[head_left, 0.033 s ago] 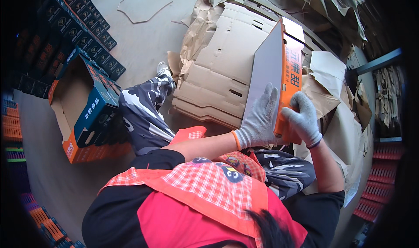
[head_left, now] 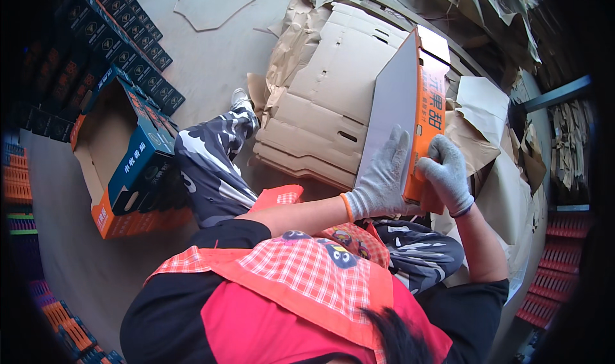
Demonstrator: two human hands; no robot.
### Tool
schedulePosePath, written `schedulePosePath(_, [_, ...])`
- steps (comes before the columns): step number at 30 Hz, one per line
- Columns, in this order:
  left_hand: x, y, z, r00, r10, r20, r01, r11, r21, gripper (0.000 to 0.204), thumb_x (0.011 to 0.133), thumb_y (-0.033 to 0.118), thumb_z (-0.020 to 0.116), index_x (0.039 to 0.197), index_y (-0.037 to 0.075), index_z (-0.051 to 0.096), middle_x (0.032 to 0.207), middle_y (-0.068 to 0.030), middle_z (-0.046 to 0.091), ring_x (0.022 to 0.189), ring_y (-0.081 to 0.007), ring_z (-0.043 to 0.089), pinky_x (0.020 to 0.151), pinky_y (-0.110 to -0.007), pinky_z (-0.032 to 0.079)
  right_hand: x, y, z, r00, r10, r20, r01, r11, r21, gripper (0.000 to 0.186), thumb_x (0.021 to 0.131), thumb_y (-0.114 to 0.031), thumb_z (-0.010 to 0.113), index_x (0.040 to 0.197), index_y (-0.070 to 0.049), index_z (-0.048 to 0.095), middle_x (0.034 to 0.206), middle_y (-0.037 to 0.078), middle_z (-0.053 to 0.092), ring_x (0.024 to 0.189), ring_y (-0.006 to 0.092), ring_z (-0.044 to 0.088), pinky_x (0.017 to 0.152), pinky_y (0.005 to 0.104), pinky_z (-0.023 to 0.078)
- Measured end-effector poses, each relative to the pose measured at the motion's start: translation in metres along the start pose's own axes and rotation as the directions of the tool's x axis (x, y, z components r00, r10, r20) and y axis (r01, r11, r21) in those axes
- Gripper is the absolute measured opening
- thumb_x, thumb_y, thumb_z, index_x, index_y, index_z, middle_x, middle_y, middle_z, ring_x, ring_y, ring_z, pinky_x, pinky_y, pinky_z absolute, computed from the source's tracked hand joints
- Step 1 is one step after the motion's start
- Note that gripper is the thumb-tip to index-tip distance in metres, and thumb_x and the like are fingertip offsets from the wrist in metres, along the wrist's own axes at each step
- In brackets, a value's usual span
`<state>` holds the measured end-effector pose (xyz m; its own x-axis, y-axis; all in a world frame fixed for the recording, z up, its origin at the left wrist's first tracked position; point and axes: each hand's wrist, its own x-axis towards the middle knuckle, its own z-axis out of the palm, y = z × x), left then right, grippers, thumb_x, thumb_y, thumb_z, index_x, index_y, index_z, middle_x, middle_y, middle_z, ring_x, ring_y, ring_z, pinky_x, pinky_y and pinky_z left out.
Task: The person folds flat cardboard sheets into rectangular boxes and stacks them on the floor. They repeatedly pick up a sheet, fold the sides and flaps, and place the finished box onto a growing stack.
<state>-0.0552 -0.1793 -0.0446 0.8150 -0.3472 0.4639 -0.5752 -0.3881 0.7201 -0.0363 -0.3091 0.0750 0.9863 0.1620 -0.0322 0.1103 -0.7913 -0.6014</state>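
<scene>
An orange-sided cardboard carton (head_left: 430, 111) with dark printing stands on edge in front of my body, its pale, flat face (head_left: 389, 101) turned left. My left hand (head_left: 383, 175), in a grey glove with an orange cuff, lies flat against that face near its lower end, fingers stretched out. On the other side, my right hand (head_left: 448, 175), gloved in grey, is closed with curled fingers at the near end of the orange wall. Its thumb side presses on the wall. The fingertips are partly hidden.
Flattened brown carton blanks (head_left: 320, 101) lie stacked ahead, with crumpled brown paper (head_left: 471, 140) to the right. At left, an open teal and orange carton (head_left: 138, 165) tops a stack. Rows of teal cartons (head_left: 115, 34) stand behind it. Red stacked pieces (head_left: 557, 265) are at far right.
My right hand and the carton have shifted very slightly to the right. The left hand stays flat against the pale face.
</scene>
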Motion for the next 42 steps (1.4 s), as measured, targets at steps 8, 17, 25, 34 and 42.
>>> schedulePosePath(8, [0.004,0.003,-0.012,0.978,-0.086,0.190,0.162,0.886,-0.434,0.110,0.060,0.047,0.080,0.142,0.002,0.021,0.138,-0.0227,0.031,0.132,-0.0389,0.028,0.113,-0.043,0.019,0.050,-0.021,0.043,0.861,-0.507,0.039,0.459,0.743,-0.487,0.011,0.070,-0.017,0.063,0.070,-0.009,0.055,0.071,0.010,0.058,0.069,0.0306,0.059,0.063,0.0424,0.042])
schedulePosePath(17, [-0.055,-0.077,-0.113,0.977,0.189,-0.097,-0.163,0.960,0.228,0.091,0.063,0.040,0.081,0.136,0.004,0.042,0.137,-0.0224,0.042,0.128,-0.0445,0.038,0.108,-0.053,0.027,0.059,-0.077,0.089,0.833,-0.534,-0.145,0.552,0.777,0.304,0.019,0.075,-0.019,0.070,0.075,-0.003,0.059,0.071,0.013,0.058,0.066,0.0302,0.058,0.061,0.0372,0.046])
schedulePosePath(25, [-0.091,-0.128,-0.106,0.855,-0.447,0.265,0.136,0.684,0.717,0.109,0.068,0.056,0.071,0.149,0.007,0.018,0.155,-0.0220,0.012,0.143,-0.0373,0.013,0.113,-0.058,0.000,0.097,0.018,0.167,0.920,-0.271,0.284,0.304,0.950,-0.077,0.045,0.072,-0.038,0.072,0.100,-0.004,0.065,0.093,0.015,0.066,0.092,0.0302,0.062,0.084,0.0357,0.048])
schedulePosePath(34, [-0.091,-0.155,-0.076,0.844,-0.489,0.221,0.047,0.478,0.877,0.083,0.079,0.043,0.061,0.147,0.011,0.028,0.154,-0.0153,0.020,0.143,-0.0310,0.019,0.112,-0.061,0.001,0.159,0.044,0.225,0.080,0.060,0.995,-0.453,0.891,-0.018,0.026,0.078,-0.020,0.075,0.101,-0.009,0.072,0.082,0.004,0.070,0.071,0.0133,0.063,0.067,0.0286,0.051])
schedulePosePath(42, [-0.090,-0.128,-0.067,0.952,-0.171,0.252,0.068,0.926,0.371,0.078,0.072,0.030,0.070,0.140,0.008,0.038,0.145,-0.0191,0.035,0.134,-0.0352,0.034,0.112,-0.055,0.021,0.095,0.043,0.169,0.755,-0.383,0.532,0.344,0.923,0.176,0.055,0.068,-0.036,0.073,0.112,-0.006,0.059,0.096,0.020,0.066,0.093,0.0356,0.063,0.080,0.0404,0.050])
